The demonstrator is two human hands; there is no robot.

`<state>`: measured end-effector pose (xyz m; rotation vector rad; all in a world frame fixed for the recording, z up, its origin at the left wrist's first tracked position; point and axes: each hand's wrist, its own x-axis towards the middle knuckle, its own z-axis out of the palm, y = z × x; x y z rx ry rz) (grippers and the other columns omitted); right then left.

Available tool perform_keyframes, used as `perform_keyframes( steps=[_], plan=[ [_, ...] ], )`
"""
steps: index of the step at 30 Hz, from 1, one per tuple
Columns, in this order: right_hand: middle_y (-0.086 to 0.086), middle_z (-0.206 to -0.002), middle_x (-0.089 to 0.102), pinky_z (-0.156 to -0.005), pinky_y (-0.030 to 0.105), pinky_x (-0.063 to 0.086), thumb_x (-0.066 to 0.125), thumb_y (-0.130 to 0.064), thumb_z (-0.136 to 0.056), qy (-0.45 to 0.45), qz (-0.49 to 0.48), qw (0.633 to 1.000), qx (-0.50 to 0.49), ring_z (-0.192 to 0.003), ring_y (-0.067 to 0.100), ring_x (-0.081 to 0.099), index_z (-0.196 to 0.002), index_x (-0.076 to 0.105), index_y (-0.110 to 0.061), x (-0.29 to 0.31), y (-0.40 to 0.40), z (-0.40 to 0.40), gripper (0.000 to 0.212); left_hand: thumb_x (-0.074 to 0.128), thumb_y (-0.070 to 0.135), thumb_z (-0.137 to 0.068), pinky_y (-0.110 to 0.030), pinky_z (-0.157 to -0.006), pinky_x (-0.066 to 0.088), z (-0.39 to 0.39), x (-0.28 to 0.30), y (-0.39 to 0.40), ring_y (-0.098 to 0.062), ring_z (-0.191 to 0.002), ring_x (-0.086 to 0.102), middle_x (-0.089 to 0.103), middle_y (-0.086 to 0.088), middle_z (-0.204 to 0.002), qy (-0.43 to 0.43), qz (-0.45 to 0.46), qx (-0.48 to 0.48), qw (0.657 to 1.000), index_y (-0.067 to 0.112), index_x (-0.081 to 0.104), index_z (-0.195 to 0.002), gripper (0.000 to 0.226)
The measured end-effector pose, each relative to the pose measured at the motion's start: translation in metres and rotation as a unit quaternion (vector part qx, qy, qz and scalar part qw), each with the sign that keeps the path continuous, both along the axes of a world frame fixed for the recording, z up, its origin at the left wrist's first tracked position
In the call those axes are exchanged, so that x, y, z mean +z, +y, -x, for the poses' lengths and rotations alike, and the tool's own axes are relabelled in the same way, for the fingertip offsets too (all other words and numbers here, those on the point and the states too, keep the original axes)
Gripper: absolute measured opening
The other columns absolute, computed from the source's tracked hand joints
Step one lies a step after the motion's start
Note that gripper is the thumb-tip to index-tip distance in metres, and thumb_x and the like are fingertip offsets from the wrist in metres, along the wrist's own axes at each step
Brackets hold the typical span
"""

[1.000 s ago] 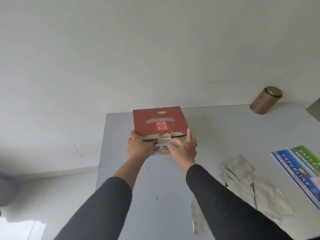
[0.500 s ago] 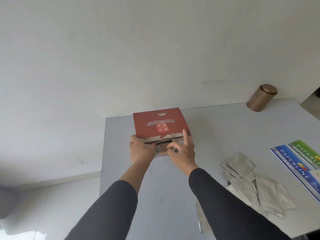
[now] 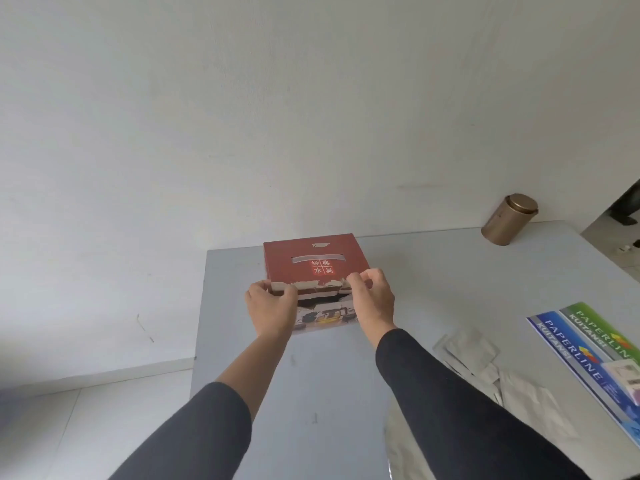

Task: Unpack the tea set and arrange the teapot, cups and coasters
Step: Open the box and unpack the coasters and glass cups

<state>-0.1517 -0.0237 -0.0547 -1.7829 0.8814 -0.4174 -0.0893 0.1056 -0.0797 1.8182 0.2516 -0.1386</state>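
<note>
The red tea set box [image 3: 313, 271] sits near the far left corner of the grey table [image 3: 433, 271], close enough that I can work its front from above. My left hand [image 3: 272, 306] and right hand [image 3: 372, 299] each pinch the torn front edge of the lid, one at either end, so the flap lifts evenly instead of ripping further. A dark gap shows under that edge, so I judge the unpacking barely begun, with teapot, cups and coasters presumably inside, unseen.
</note>
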Motion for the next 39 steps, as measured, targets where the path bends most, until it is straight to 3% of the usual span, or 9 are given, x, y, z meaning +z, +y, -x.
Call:
perform_keyframes(
  steps=[4,7,12,14,18,23,29,34,39],
  plan=[
    [-0.002,-0.086,0.053,-0.053,0.023,0.037,0.059,-0.032,-0.086,0.045,-0.025,0.999,0.011,-0.070,0.011,0.052,-0.106,0.044,-0.014,0.006,-0.020,0.001,0.030,0.057,0.032,-0.084,-0.028,-0.069,0.042,-0.004,-0.003,0.000,-0.025,-0.090,0.060,0.063,-0.007,-0.094,-0.002,0.007,-0.014,1.000,0.009,0.060,-0.084,0.024],
    [-0.004,-0.084,0.054,-0.053,0.020,0.037,0.057,-0.030,-0.088,0.028,-0.009,0.999,0.024,-0.069,0.008,0.052,-0.109,0.043,-0.015,0.009,-0.032,-0.006,0.029,0.053,0.049,-0.084,-0.034,-0.082,0.046,-0.006,-0.002,-0.005,-0.024,-0.095,0.057,0.062,-0.004,-0.091,-0.042,0.002,-0.020,0.999,0.017,0.057,-0.069,0.035],
    [-0.004,-0.081,0.053,-0.059,0.016,0.036,0.039,-0.033,-0.098,-0.133,0.021,0.990,-0.031,-0.072,0.006,0.049,-0.101,0.046,-0.011,0.035,-0.047,-0.043,0.023,0.017,0.052,-0.084,-0.030,-0.081,0.032,-0.023,0.020,-0.023,-0.016,-0.088,0.042,0.048,0.006,-0.081,-0.243,0.025,0.007,0.970,0.008,0.049,-0.080,0.054],
    [-0.006,-0.081,0.054,-0.060,0.019,0.036,0.036,-0.037,-0.093,-0.170,0.001,0.985,-0.031,-0.073,0.006,0.050,-0.101,0.046,-0.011,0.043,-0.054,-0.061,0.029,0.012,0.046,-0.090,-0.031,-0.092,0.035,-0.041,0.022,-0.030,-0.014,-0.102,0.046,0.058,0.004,-0.101,-0.291,-0.006,-0.024,0.956,0.011,0.060,-0.100,0.060],
    [0.002,-0.116,0.056,-0.081,0.026,0.040,0.036,-0.030,-0.100,-0.010,0.054,0.988,0.147,-0.102,0.019,0.052,-0.124,0.047,-0.015,0.030,-0.067,-0.087,0.030,0.022,0.048,-0.099,-0.046,-0.116,0.018,-0.079,0.005,-0.041,-0.018,-0.146,0.017,0.027,0.006,-0.154,-0.183,-0.216,-0.092,0.955,0.027,0.036,-0.142,0.050],
    [0.001,-0.149,0.036,-0.106,0.031,0.031,0.042,-0.030,-0.097,0.083,0.118,0.957,0.253,-0.135,0.020,0.036,-0.141,0.035,-0.018,-0.006,-0.078,-0.103,0.046,0.040,0.045,-0.096,-0.051,-0.115,0.022,-0.094,-0.015,-0.049,-0.020,-0.148,0.001,-0.001,0.007,-0.160,-0.069,-0.332,-0.152,0.928,0.025,0.017,-0.149,0.062],
    [-0.006,-0.144,0.042,-0.108,0.045,0.022,0.049,-0.030,-0.092,0.072,0.375,0.832,0.403,-0.138,0.017,0.027,-0.119,0.059,-0.030,-0.025,-0.075,-0.097,0.029,0.051,0.046,-0.091,-0.048,-0.113,0.025,-0.099,-0.015,-0.049,-0.018,-0.148,0.002,-0.007,0.009,-0.159,-0.056,-0.351,-0.170,0.919,0.026,0.015,-0.150,0.072],
    [-0.002,-0.134,0.053,-0.108,0.056,0.018,0.057,-0.028,-0.084,-0.013,0.402,0.784,0.473,-0.135,0.024,0.033,-0.103,0.067,-0.023,-0.027,-0.059,-0.083,0.022,0.049,0.026,-0.093,-0.047,-0.109,0.033,-0.099,-0.008,-0.047,-0.020,-0.144,0.022,0.000,0.008,-0.159,-0.053,-0.336,-0.173,0.924,0.026,0.029,-0.144,0.055],
    [-0.003,-0.144,0.042,-0.114,0.053,0.006,0.051,-0.032,-0.090,0.001,0.437,0.726,0.531,-0.143,0.022,0.017,-0.112,0.064,-0.026,-0.021,-0.045,-0.071,0.026,0.052,0.014,-0.085,-0.044,-0.105,0.037,-0.101,0.006,-0.037,-0.019,-0.131,0.040,0.025,0.008,-0.152,-0.095,-0.339,-0.167,0.921,0.025,0.042,-0.137,0.054]
  ],
)
